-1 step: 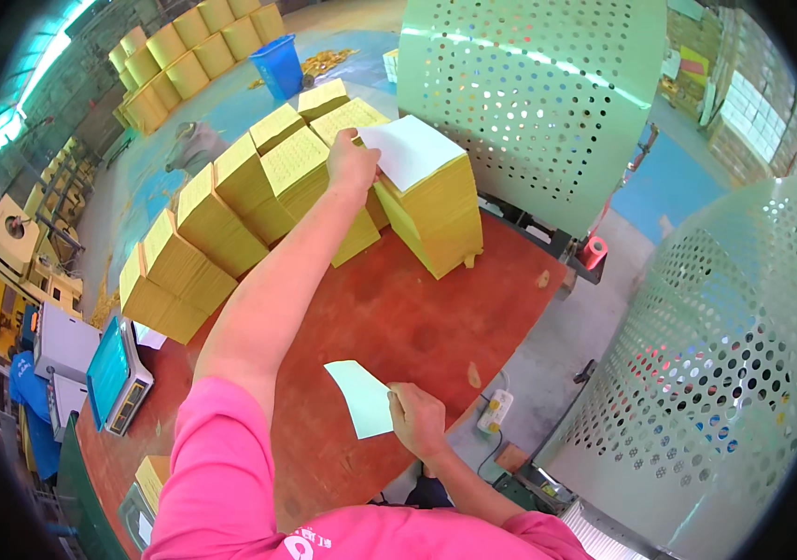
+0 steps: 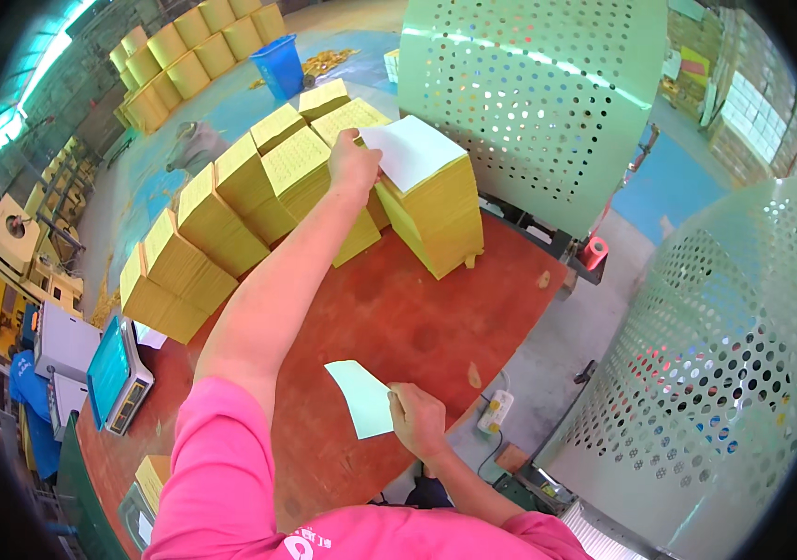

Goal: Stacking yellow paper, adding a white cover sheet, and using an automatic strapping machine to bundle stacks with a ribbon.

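Note:
My left hand (image 2: pixel 354 168) reaches far across the table, its fingers closed at the left edge of a white sheet of paper (image 2: pixel 412 154). That sheet lies on top of a tall stack of yellow paper (image 2: pixel 436 219). Closer to my body, my right hand (image 2: pixel 418 418) pinches a small pale green-white slip of paper (image 2: pixel 361 401) by its right side. The slip is slightly curved and held above the red table (image 2: pixel 370 308). More stacks of yellow paper (image 2: pixel 221 219) stand in a slanting double row to the left of my left hand.
A scale (image 2: pixel 121 378) sits on the table's left edge. Green perforated metal covers (image 2: pixel 529 103) rise behind the table and at the right. A power strip (image 2: pixel 496 411) lies off the right edge. Farther off are a blue bin (image 2: pixel 279 70) and large yellow rolls (image 2: pixel 170 47).

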